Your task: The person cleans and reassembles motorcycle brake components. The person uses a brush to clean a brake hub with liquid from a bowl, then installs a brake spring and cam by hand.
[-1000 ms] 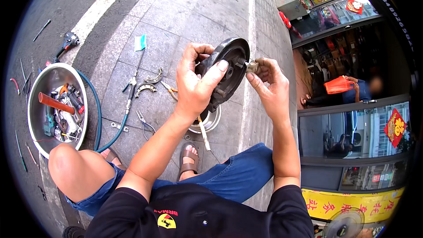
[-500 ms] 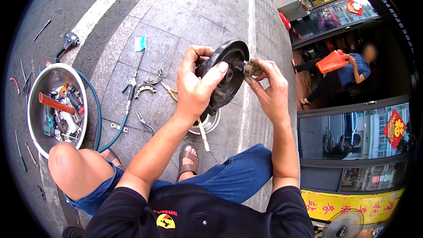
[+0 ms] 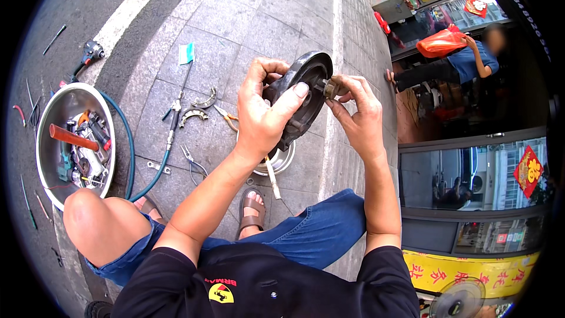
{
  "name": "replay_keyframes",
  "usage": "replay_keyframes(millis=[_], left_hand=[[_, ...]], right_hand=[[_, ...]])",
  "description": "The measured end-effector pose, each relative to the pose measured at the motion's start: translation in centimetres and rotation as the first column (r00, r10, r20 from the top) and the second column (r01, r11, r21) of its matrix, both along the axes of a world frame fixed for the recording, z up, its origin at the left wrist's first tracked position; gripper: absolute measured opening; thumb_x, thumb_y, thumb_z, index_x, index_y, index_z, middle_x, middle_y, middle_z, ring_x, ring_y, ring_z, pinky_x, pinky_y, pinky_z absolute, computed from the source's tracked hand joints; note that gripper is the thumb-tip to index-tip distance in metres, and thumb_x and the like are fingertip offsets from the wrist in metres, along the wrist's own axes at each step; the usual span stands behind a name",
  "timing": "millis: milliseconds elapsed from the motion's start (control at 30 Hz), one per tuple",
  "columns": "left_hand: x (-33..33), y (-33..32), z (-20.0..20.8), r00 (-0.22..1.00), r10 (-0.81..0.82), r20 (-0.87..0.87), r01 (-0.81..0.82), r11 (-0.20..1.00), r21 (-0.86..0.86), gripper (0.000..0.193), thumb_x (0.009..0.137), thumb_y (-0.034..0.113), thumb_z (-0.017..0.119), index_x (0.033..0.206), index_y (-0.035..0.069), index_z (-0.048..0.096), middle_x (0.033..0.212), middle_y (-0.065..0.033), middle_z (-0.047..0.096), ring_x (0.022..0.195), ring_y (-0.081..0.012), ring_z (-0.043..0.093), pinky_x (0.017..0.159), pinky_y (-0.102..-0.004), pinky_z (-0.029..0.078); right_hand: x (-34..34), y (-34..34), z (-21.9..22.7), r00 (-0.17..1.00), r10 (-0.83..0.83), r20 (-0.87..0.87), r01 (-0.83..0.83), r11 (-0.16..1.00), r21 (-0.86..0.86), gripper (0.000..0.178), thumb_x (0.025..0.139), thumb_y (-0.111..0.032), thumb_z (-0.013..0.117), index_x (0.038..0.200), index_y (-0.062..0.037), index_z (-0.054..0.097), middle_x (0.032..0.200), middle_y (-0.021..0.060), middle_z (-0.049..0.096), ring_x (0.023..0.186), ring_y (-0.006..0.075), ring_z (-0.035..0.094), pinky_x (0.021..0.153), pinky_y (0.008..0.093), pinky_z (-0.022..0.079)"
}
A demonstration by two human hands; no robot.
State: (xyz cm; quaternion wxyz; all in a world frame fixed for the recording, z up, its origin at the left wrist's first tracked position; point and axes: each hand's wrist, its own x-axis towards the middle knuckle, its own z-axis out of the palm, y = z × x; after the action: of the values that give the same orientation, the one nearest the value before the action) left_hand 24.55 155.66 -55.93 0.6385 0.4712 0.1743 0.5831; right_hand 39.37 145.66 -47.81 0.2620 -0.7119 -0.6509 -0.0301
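- while the left hand (image 3: 265, 109) has a solid hold on a black round part (image 3: 309, 109), thumb over its face, that part sits around 1 o'clock from mid-view
- right hand (image 3: 358, 112) is at the part's 3 o'clock side, pinching a small dull metal piece (image 3: 332, 88) right up by it; can't tell if they're joined
- going from the part, two curved metal pieces (image 3: 203, 100) lie on the pavement (image 3: 253, 23) near 9 o'clock
- pliers (image 3: 189, 158) at 8
- steel basin (image 3: 47, 165) of tools farther out, between 8 and 9
- someone (image 3: 479, 62) holding a red bag (image 3: 440, 42), between 2 and 3
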Motion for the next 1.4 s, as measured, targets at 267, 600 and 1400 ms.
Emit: replay_keyframes(millis=[267, 600, 1400], left_hand=[[0.2, 0.2, -0.1, 0.999, -0.034, 0.002, 0.034, 0.997, -0.075, 0.038, 0.077, 0.030, 0.072, 0.097, 0.001, 0.057, 0.083, -0.0044, 0.058, 0.073, -0.0103, 0.051, 0.067, -0.0258, 0.043], [0.7, 0.3, -0.6, 0.997, -0.071, 0.016, 0.072, 0.993, -0.096, 0.037, 0.078, 0.028, 0.073, 0.096, 0.000, 0.057, 0.082, -0.0043, 0.058, 0.073, -0.0094, 0.050, 0.067, -0.0260, 0.043], [1.4, 0.5, -1.1, 0.985, -0.123, 0.123, 0.146, 0.970, -0.196, 0.032, 0.079, 0.025, 0.072, 0.096, 0.001, 0.057, 0.079, -0.0016, 0.059, 0.070, -0.0066, 0.052, 0.064, -0.0227, 0.043]], right_hand=[[0.1, 0.0, -0.1, 1.000, 0.005, 0.024, -0.006, 1.000, 0.013, 0.044, 0.073, -0.001, 0.077, 0.114, -0.0052, 0.062, 0.104, 0.0093, 0.063, 0.085, 0.0194, 0.064, 0.069, 0.0302, 0.052], [0.1, 0.0, -0.5, 0.999, -0.046, 0.016, 0.046, 0.999, 0.004, 0.035, 0.076, -0.008, 0.078, 0.107, -0.0027, 0.064, 0.092, 0.0086, 0.063, 0.074, 0.0172, 0.063, 0.066, 0.0297, 0.052], [1.0, -0.1, -0.2, 0.994, -0.085, -0.074, 0.082, 0.996, -0.044, 0.040, 0.075, -0.009, 0.080, 0.110, -0.0013, 0.063, 0.088, 0.0083, 0.067, 0.071, 0.0134, 0.063, 0.066, 0.0271, 0.052]])
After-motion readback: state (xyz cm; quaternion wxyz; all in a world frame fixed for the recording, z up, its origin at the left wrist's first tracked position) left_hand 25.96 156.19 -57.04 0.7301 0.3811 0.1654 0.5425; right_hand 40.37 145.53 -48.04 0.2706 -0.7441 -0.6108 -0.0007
